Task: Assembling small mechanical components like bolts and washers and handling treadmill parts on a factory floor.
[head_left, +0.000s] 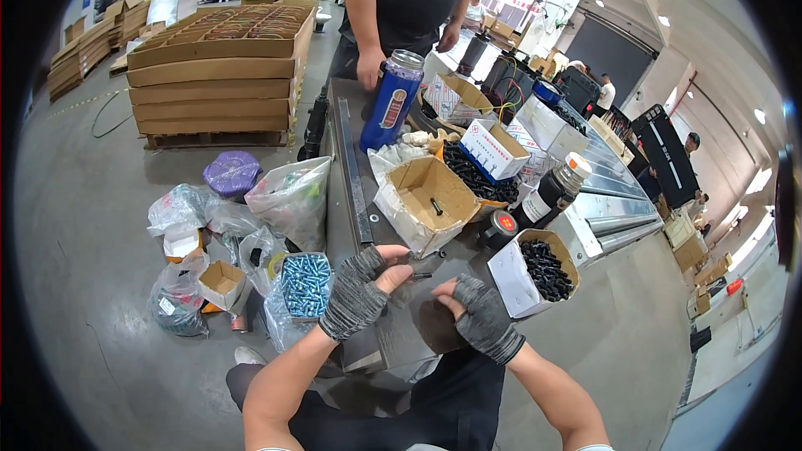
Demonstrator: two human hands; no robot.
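My left hand (363, 292), in a grey fingerless glove, pinches a small black bolt (423, 276) between thumb and forefinger above the dark tabletop. Just to its right, my right hand (484, 317) wears a matching glove. Its thumb and fingers are pressed together, and anything in them is too small to make out. Beyond the hands stands an open cardboard box (411, 225) with one black bolt (436, 206) inside. A white box (511, 284) full of black bolts (547, 271) sits to the right of my right hand. A washer (373, 218) lies near the tabletop's left edge.
A blue bottle (391, 104), a dark bottle (547, 196) and a round black container (499, 229) stand on the table. Blue screws (306, 286) fill a box at left, among plastic bags (180, 301). A co-worker (409, 0) stands opposite, near stacked cartons (213, 88).
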